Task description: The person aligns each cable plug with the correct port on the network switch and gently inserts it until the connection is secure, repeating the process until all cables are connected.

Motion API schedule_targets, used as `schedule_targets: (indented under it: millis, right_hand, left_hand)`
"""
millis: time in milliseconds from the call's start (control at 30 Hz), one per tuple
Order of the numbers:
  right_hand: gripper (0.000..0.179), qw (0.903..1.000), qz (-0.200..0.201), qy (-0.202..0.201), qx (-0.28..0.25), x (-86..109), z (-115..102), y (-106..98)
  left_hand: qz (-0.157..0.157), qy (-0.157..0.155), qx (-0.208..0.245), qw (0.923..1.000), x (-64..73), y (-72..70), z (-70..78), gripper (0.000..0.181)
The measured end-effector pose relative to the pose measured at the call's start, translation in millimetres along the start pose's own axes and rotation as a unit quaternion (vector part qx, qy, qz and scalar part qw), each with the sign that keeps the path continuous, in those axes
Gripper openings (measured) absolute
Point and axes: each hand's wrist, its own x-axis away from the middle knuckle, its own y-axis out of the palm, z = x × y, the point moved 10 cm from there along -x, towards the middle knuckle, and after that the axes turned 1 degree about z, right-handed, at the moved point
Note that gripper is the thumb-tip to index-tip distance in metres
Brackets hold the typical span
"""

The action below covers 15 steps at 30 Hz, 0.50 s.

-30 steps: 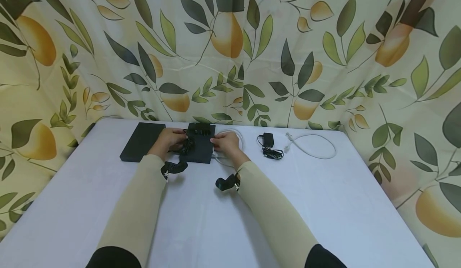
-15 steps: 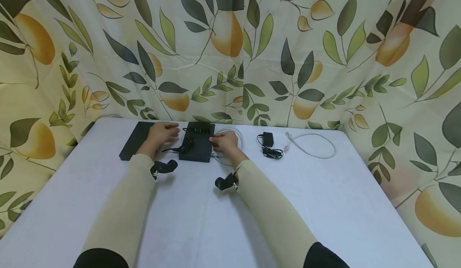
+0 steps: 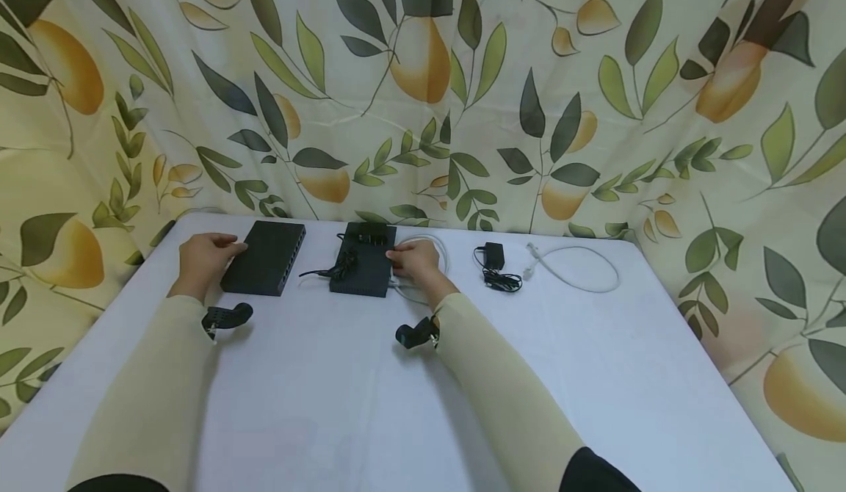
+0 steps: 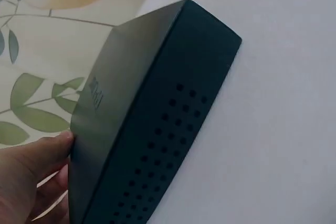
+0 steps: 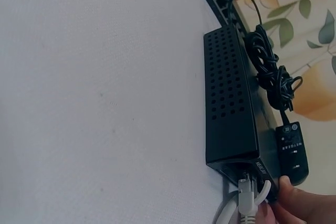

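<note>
Gripping | left hand point(image 3: 203, 261): flat box point(image 3: 264, 258) | right hand point(image 3: 416, 259): perforated box point(image 3: 370, 273) under coiled cord point(image 3: 344, 263)

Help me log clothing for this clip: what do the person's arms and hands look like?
The left hand and right hand wear no gloves. Long, plain, pale-beige fabric sleeves cover both forearms, meeting black fabric higher up. A small, curved, black, partly silvery device sits at each wrist.

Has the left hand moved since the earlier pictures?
Yes, leftward: in the head view, the left hand crossed from the right side of the bare black box to its left edge.
</note>
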Motion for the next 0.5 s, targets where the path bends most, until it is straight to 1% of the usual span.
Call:
schedule_targets:
  millis: [167, 233, 300, 367, 500]
  right_hand:
    - [0.025, 1.0000, -0.001, -0.001, -0.009, -2.3, 0.5, 0.6]
    - [0.025, 1.0000, -0.003, 0.000, -0.009, -3.2, 1.4, 1.1]
    - [0.025, 1.0000, -0.005, 0.000, -0.008, -3.6, 2.1, 1.4]
    - [0.025, 0.9999, -0.005, -0.003, -0.009, -3.6, 1.8, 1.3]
    - [0.024, 0.9999, -0.009, -0.004, -0.009, -2.7, 1.5, 1.2]
  left_hand:
    - [-0.017, 0.026, -0.016, 0.9994, -3.8, 3.4, 0.7, 0.047]
    - [-0.021, 0.027, -0.014, 0.9993, -4.9, 4.9, -0.1, 0.045]
    - [-0.027, 0.021, -0.007, 0.9994, -5.1, 6.7, -2.4, 0.046]
    - [-0.035, 0.008, 0.006, 0.9994, -4.6, 9.0, -6.8, 0.047]
    - [-0.051, -0.010, 0.033, 0.9981, 0.0, 12.7, -15.5, 0.051]
